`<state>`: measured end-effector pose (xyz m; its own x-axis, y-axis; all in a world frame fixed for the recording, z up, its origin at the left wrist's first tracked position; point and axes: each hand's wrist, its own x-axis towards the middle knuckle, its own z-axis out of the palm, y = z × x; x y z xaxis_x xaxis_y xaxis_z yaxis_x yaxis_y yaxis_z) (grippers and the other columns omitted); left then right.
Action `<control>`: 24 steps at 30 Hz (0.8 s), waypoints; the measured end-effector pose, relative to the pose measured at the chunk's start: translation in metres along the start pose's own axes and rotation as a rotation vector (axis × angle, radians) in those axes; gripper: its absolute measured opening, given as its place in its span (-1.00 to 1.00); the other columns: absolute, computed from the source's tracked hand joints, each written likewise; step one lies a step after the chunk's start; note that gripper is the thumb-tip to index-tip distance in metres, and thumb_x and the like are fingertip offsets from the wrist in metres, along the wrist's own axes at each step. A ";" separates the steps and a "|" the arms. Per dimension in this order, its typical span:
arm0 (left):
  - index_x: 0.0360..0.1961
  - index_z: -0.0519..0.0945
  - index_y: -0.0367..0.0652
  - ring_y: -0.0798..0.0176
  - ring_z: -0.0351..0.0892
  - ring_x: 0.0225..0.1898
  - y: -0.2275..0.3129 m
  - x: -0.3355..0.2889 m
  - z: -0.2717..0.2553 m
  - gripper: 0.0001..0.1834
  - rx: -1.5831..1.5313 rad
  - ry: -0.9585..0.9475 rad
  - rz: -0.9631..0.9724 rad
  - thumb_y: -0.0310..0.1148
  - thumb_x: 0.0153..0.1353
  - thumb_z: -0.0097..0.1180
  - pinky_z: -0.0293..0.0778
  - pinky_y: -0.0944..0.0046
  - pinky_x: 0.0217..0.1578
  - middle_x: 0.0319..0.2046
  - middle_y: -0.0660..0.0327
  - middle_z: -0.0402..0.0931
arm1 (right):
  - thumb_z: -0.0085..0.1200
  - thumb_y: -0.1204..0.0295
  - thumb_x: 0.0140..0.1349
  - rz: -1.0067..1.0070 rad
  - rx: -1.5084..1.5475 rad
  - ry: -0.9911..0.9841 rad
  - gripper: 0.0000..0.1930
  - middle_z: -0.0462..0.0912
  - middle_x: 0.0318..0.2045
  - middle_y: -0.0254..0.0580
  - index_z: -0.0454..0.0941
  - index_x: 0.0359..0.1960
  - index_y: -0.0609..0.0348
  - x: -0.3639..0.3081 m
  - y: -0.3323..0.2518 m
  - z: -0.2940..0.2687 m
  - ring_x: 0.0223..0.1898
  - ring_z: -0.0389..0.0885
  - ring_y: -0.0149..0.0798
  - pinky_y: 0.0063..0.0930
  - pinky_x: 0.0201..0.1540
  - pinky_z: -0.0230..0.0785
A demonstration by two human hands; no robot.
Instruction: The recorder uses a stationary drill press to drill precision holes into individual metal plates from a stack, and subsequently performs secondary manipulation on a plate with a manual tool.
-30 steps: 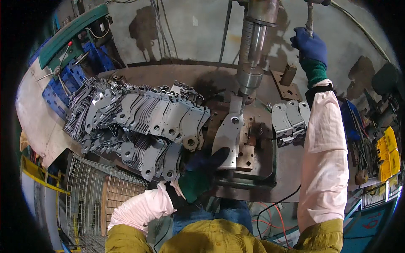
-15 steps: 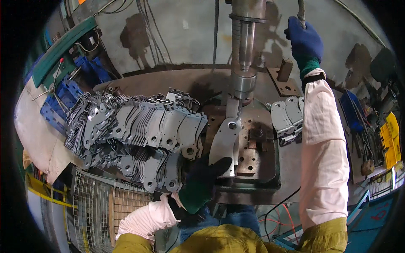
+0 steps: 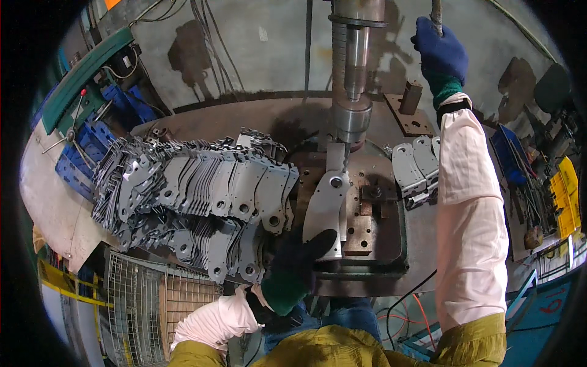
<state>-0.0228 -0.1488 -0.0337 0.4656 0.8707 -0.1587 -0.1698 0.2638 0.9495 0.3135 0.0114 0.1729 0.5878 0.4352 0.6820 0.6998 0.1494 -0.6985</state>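
Observation:
A flat grey metal plate [image 3: 324,205] with a round hole near its far end lies on the drill press table [image 3: 396,254]. My left hand [image 3: 292,269], in a dark green glove, is closed on the plate's near end, its thumb lying across the top. Above the plate's far end stands the drill chuck [image 3: 353,116], its drill bit [image 3: 347,160] reaching down beside the hole; whether it touches metal I cannot tell. My right hand [image 3: 441,52], in a blue glove, is raised at the far right and wrapped around the lever handle [image 3: 436,15].
Many similar metal plates [image 3: 208,189] are heaped to the left. A few more plates [image 3: 416,162] lie right of the fixture block [image 3: 374,196]. At the far right are a yellow bin [image 3: 567,199] and a blue bin [image 3: 509,156]. A wire basket [image 3: 137,306] stands below left.
My right hand on the lever handle and my left hand on the plate hold nearly the same places. The view has shifted slightly.

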 end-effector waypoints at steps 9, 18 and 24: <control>0.17 0.58 -0.18 0.29 0.69 -0.08 -0.027 0.009 -0.012 -0.55 0.072 0.112 0.071 -0.29 0.29 0.34 0.65 0.21 -0.05 -0.05 0.21 0.67 | 0.04 -0.16 0.28 -0.023 -0.041 -0.011 -0.45 0.80 -0.37 -0.30 0.74 -0.19 0.09 -0.001 -0.003 0.001 -0.25 0.76 -0.28 -0.36 -0.10 0.50; 0.12 0.58 -0.18 0.25 0.70 -0.09 -0.005 0.001 0.000 -0.63 0.051 0.083 -0.023 -0.28 0.36 0.27 0.71 0.17 -0.14 -0.05 0.18 0.66 | 0.06 -0.17 0.26 -0.027 0.021 -0.002 -0.45 0.80 -0.33 -0.28 0.74 -0.18 0.09 0.003 0.004 0.003 -0.22 0.74 -0.24 -0.35 -0.07 0.48; 0.16 0.55 -0.16 0.21 0.71 -0.07 -0.018 -0.004 -0.008 -0.64 0.252 0.049 0.170 -0.31 0.40 0.21 0.72 0.14 -0.13 -0.01 0.15 0.63 | 0.02 -0.21 0.26 -0.055 -0.064 0.004 -0.43 0.80 -0.34 -0.29 0.75 -0.21 0.06 0.008 0.008 0.003 -0.23 0.74 -0.18 -0.30 -0.06 0.48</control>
<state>-0.0282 -0.1534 -0.0520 0.4053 0.9142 0.0008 -0.0179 0.0070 0.9998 0.3221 0.0191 0.1724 0.5491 0.4244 0.7200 0.7556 0.1162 -0.6447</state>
